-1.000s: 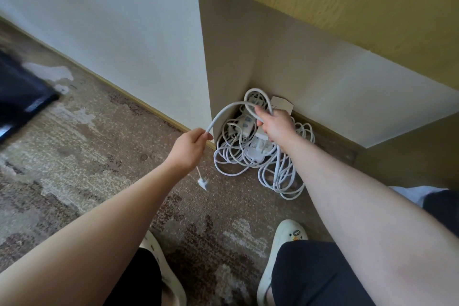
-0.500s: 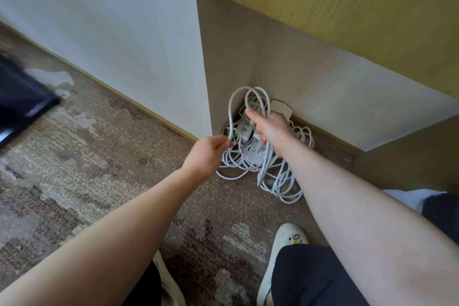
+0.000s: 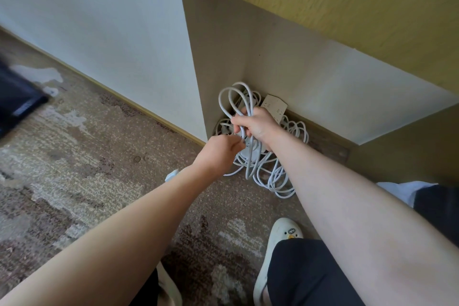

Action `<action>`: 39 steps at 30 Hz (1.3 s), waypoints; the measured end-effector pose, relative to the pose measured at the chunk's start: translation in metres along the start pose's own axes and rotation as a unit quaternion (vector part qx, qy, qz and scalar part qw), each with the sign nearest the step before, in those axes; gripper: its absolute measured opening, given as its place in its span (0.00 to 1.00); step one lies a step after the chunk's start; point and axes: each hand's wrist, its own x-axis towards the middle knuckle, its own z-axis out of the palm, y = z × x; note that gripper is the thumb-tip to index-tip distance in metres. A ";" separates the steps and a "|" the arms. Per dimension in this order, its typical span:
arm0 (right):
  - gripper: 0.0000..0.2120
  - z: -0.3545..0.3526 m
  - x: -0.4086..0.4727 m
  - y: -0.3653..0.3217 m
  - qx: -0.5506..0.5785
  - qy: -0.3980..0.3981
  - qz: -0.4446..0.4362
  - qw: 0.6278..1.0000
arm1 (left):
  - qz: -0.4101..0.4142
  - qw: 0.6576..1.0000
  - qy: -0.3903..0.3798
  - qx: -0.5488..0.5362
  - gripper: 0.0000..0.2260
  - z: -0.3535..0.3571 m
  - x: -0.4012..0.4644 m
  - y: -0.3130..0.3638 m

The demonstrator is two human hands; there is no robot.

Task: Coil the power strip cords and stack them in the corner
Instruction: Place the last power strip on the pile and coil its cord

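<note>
The right hand grips a bundle of white cord loops, which stand up above the fist toward twelve o'clock and hang down below it toward six. The left hand, at about seven o'clock from the right one, pinches a strand of the same cord between curled fingers. Under both hands a pile of coiled white cords lies on the patterned carpet in the wall corner, with a white power strip propped against the wall at one o'clock. A white slipper shows at six o'clock.
</note>
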 end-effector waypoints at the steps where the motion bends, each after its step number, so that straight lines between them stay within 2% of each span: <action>1: 0.10 0.000 0.001 0.000 -0.002 -0.003 -0.003 1.000 | 0.008 1.000 0.000 -0.003 0.14 0.000 -0.001 0.000; 3: 0.13 -0.002 0.003 -0.001 0.001 0.004 -0.005 1.000 | 0.012 1.000 -0.012 0.003 0.12 0.001 -0.006 -0.006; 8: 0.12 -0.021 0.006 0.003 0.016 0.049 0.005 0.999 | -0.031 0.991 -0.102 0.083 0.10 -0.017 -0.025 -0.049; 12: 0.15 -0.018 0.001 0.001 0.063 0.039 0.001 0.997 | -0.033 0.985 -0.075 0.152 0.08 -0.037 -0.029 -0.067; 14: 0.12 -0.011 0.000 -0.004 0.072 0.018 -0.003 0.997 | -0.026 0.978 -0.084 0.191 0.07 -0.036 -0.028 -0.066; 16: 0.05 -0.005 -0.002 -0.010 0.064 -0.006 0.003 0.998 | -0.014 0.967 -0.092 0.236 0.07 -0.030 -0.029 -0.060; 19: 0.08 -0.003 -0.004 -0.009 0.044 -0.007 0.022 0.999 | 0.020 0.959 -0.051 0.277 0.08 -0.026 -0.026 -0.057; 22: 0.06 -0.008 -0.005 -0.005 0.044 -0.003 0.025 0.999 | -0.005 0.965 0.041 0.261 0.08 -0.036 -0.027 -0.063; 25: 0.05 -0.013 -0.005 -0.005 0.043 0.013 0.023 0.999 | -0.072 0.981 0.120 0.135 0.06 -0.041 -0.027 -0.065; 27: 0.06 -0.014 -0.005 -0.005 0.041 0.021 0.024 0.999 | -0.134 0.982 0.131 0.011 0.04 -0.040 -0.026 -0.060; 29: 0.06 -0.015 -0.004 -0.005 0.037 0.021 0.022 0.999 | -0.178 0.969 0.133 -0.112 0.09 -0.035 -0.025 -0.057; 32: 0.06 -0.017 -0.006 0.000 0.011 0.008 0.028 1.000 | -0.222 0.909 0.150 -0.319 0.28 -0.031 -0.019 -0.047; 33: 0.06 -0.017 -0.007 0.002 0.004 0.002 0.032 0.999 | -0.231 0.877 0.162 -0.388 0.31 -0.029 -0.016 -0.042; 35: 0.06 -0.017 -0.009 0.006 -0.017 -0.009 0.041 0.999 | -0.248 0.792 0.188 -0.525 0.34 -0.025 -0.010 -0.032; 36: 0.06 -0.017 -0.010 0.007 -0.030 -0.014 0.043 0.999 | -0.255 0.748 0.198 -0.580 0.32 -0.024 -0.008 -0.028; 37: 0.05 -0.017 -0.011 0.008 -0.046 -0.020 0.043 0.998 | -0.256 0.728 0.202 -0.603 0.26 -0.023 -0.006 -0.025; 38: 0.05 -0.017 -0.012 0.007 -0.064 -0.028 0.042 0.997 | -0.256 0.737 0.200 -0.593 0.18 -0.021 -0.005 -0.021; 39: 0.05 -0.017 -0.013 0.008 -0.083 -0.036 0.041 0.995 | -0.256 0.763 0.188 -0.563 0.11 -0.019 -0.003 -0.019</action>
